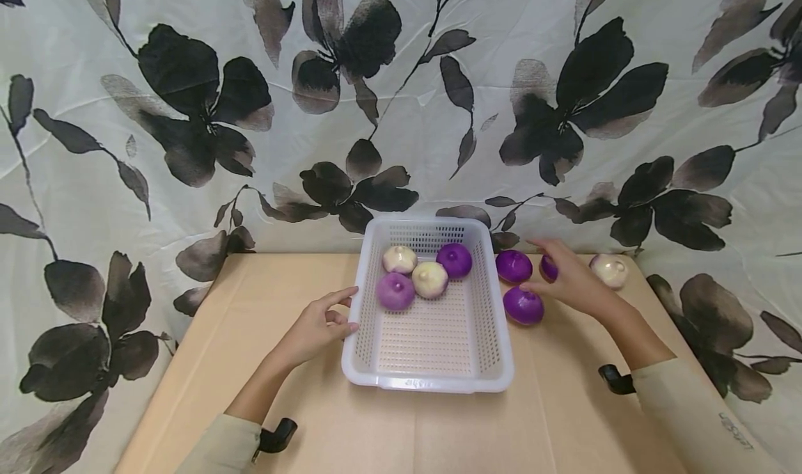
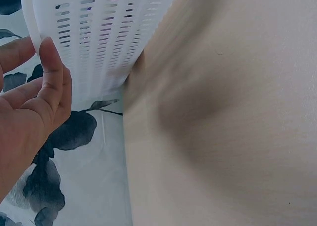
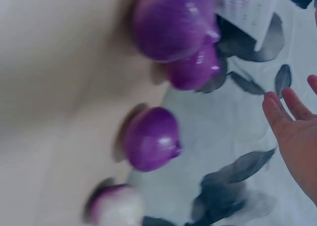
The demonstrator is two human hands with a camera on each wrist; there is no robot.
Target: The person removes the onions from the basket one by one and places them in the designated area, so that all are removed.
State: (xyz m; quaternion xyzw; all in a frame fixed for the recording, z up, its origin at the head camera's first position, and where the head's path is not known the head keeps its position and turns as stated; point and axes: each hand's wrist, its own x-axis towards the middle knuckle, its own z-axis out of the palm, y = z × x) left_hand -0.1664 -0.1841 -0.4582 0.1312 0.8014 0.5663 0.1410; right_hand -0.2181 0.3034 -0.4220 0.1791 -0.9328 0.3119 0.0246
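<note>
My left hand [image 1: 319,324] holds the left rim of a white perforated plastic basket [image 1: 429,383], with thumb and fingertips at the rim [image 2: 30,18]. Inside the basket, toward its far end, lie two purple onions [image 1: 395,291] and two pale, whitish onions [image 1: 430,280]. To the right of the basket my right hand [image 1: 573,279] hovers with spread fingers over a purple onion [image 1: 548,269], partly hidden by it. In the right wrist view this onion [image 3: 151,139] sits apart from the hand [image 3: 299,132]. Two more purple onions [image 1: 523,305] lie close beside the basket.
A whitish onion with purple tinges [image 1: 608,271] lies at the far right of the tan table [image 1: 401,432]. Behind the table's far edge hangs a white cloth [image 1: 438,140] with dark flower prints.
</note>
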